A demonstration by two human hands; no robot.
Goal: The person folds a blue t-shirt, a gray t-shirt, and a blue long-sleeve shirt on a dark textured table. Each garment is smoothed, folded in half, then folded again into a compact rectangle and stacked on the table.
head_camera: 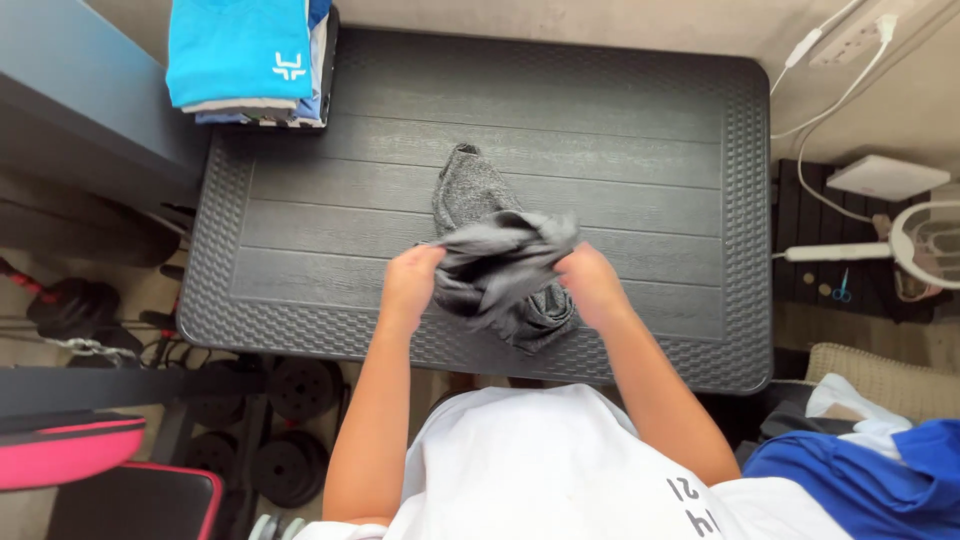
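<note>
A dark grey garment (497,262) is bunched between my two hands above the near part of a dark grey plastic table (640,150). One heathered end of it (466,185) trails away across the tabletop. My left hand (410,283) grips the bunch on its left side. My right hand (587,280) grips it on the right. Part of the cloth is motion-blurred and hangs below my hands toward the table's front edge.
A stack of folded clothes (245,55) topped by a bright blue shirt sits on the table's far left corner. Weight plates (285,420) and a pink-edged bench (70,450) lie at the left. A white fan (925,245), cables and blue cloth (860,475) are at the right.
</note>
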